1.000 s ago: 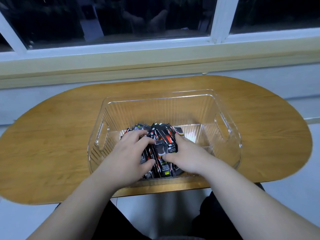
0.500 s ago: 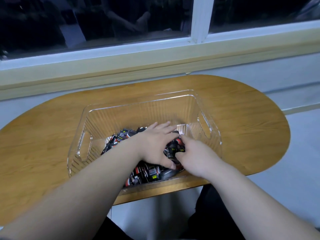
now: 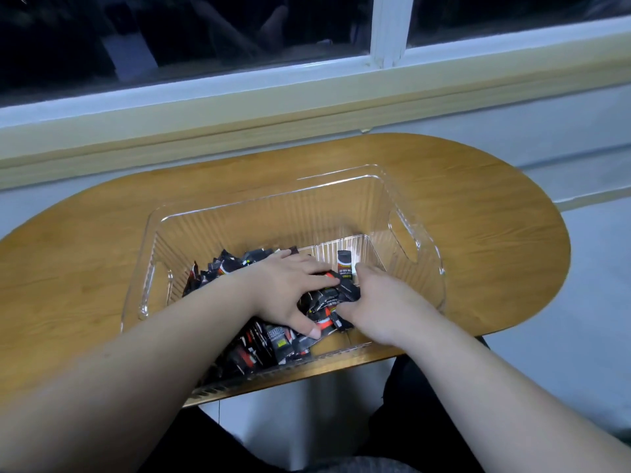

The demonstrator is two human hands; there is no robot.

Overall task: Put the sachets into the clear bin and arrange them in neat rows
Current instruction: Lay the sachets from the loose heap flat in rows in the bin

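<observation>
Sachets, black with red and white print, were seen heaped in a loose jumble inside the clear bin. They were crowded towards its near wall and left half, with nothing yet laid that could be called a row.

The left hand was spread over the middle of the heap, fingers fairly straight and thumb pressed down at the near side. It was judged to be placed so that the pile was pinned and kept from sliding while it was sorted. Just beside it, the right hand was curled into the right edge of the heap, and a few sachets were pinched in it (how many could not be told, the fingertips being hidden). One upright sachet was seen just beyond that hand; whether it was held or merely leaning could not be told.

Farther in, at the right and far side, the bin's floor showed bare. This was judged to be the room kept for the rows, so the arranging was taken as barely begun.

The bin was set on the wooden worktop, close to its near edge and so within easy reach of both hands. Behind the worktop a pale window sill and a dark window were visible.
</observation>
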